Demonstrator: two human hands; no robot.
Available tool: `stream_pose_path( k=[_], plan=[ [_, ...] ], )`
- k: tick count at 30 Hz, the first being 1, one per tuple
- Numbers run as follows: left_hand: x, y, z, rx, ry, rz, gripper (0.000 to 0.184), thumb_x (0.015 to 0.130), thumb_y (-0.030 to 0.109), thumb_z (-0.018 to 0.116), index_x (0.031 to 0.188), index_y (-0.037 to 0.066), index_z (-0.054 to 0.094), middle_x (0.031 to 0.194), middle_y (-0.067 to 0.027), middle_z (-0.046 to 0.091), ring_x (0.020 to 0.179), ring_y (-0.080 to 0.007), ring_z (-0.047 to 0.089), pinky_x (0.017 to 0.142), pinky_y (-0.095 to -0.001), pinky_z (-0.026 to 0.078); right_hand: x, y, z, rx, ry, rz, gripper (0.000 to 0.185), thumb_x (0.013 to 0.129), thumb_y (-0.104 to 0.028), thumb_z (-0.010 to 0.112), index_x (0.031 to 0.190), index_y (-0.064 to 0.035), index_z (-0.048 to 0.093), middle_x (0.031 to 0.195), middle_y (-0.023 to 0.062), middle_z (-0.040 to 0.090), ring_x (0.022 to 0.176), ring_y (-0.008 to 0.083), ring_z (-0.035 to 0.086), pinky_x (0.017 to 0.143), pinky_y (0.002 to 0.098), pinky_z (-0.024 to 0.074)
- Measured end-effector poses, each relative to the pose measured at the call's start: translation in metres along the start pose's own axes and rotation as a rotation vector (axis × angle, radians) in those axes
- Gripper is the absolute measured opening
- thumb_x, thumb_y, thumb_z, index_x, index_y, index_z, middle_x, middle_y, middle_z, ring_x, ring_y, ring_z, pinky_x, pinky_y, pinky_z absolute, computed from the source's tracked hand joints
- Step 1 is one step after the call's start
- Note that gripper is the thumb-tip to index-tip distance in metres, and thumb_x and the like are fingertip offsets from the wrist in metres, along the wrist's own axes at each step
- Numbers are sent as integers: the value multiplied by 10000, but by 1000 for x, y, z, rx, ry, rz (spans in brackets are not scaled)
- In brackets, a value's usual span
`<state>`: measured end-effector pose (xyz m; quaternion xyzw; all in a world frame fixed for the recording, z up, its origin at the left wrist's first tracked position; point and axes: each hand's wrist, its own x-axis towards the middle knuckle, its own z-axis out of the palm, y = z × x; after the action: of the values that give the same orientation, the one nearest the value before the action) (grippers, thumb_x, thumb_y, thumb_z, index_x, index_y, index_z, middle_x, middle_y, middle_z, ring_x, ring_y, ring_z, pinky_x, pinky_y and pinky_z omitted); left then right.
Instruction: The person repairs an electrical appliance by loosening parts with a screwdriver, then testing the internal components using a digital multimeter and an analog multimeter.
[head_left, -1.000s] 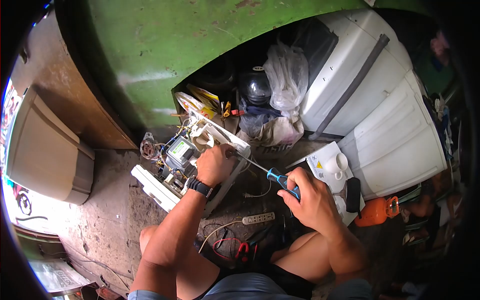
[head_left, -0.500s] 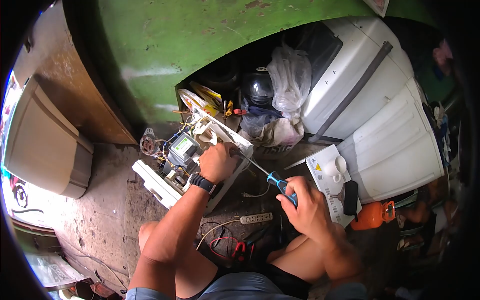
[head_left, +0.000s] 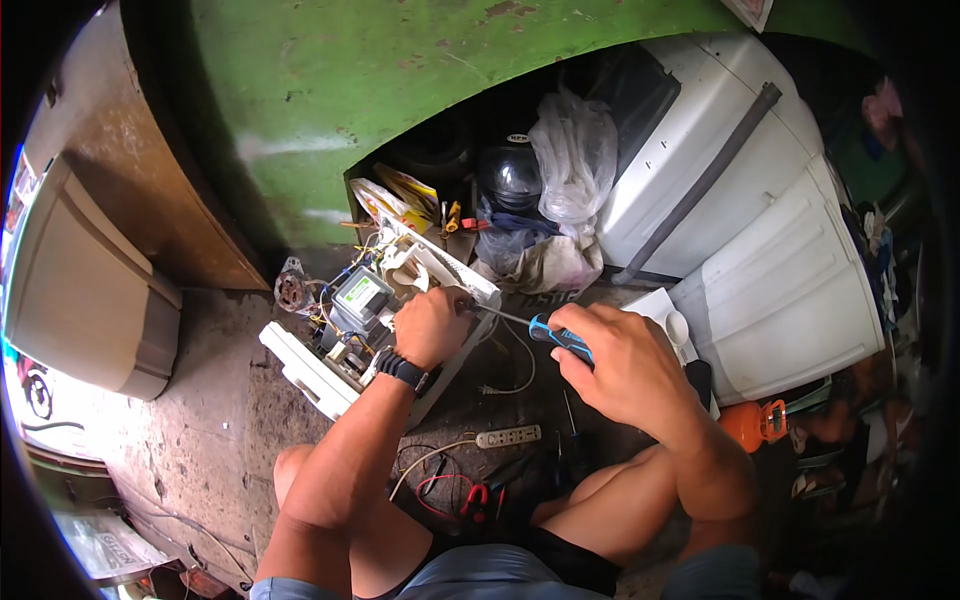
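An opened white appliance that looks like a microwave oven [head_left: 300, 372] sits on the floor, its wires and inner parts exposed. Among them is a grey box with a green label [head_left: 362, 296]. My left hand [head_left: 430, 326] is closed on the right side of the casing, with its fingertips mostly hidden. A blue-and-black-handled screwdriver [head_left: 548, 332] is gripped in my right hand [head_left: 630, 365]. Its shaft points left toward the casing beside my left fingers, and the tip is hidden there.
Near my legs lie a power strip [head_left: 508, 437], red-handled pliers or clips [head_left: 477, 500] and another thin screwdriver [head_left: 572, 415]. To the right are a white cup [head_left: 677, 328], an orange canister [head_left: 745, 425] and large white panels [head_left: 790, 290]. Plastic bags [head_left: 575, 160] fill the back recess.
My right hand has moved up and slightly left, its grip turned more over the screwdriver handle, and the shaft lies flatter. My left hand stays at the casing.
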<state>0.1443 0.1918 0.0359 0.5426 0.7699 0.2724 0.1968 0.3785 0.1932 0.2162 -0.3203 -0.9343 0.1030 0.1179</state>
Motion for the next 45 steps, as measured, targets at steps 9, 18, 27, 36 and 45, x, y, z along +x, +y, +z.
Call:
stream_pose_path(
  k=[9,18,27,36,45],
  plan=[
    [5,-8,6,-14,-12,-4,347,887,320,770,1202,177,799,1023,-120,809,975,-346,764,880,-448,592,-19,-3,19,10,55,20,216,951,-164,729,1103,-84,598,901,167,650,750,422,672,633,525,533],
    [3,-5,0,-47,-16,-10,342,877,314,770,1193,189,805,991,-155,799,961,-352,762,878,-447,590,-37,-1,37,67,136,-16,228,950,-113,727,1146,-82,615,980,149,655,774,406,693,651,495,563],
    [3,-12,5,-146,38,82,355,864,292,760,1184,142,799,970,-139,803,948,-341,767,880,-430,593,-76,9,81,194,294,2,290,923,-51,749,1188,-36,633,1061,164,677,867,379,726,697,441,608],
    [5,-13,8,31,52,130,289,956,332,673,1178,173,766,1002,-128,798,942,-381,754,851,-468,596,-96,24,81,324,375,139,287,910,-61,781,1166,-13,660,1048,174,720,917,381,724,792,437,581],
    [-1,-11,1,-69,75,122,255,931,292,728,1026,55,721,931,-195,769,896,-423,738,808,-502,573,-137,49,115,371,450,273,295,935,-110,780,1187,-9,665,1037,172,715,901,361,716,799,420,565]
  ],
)
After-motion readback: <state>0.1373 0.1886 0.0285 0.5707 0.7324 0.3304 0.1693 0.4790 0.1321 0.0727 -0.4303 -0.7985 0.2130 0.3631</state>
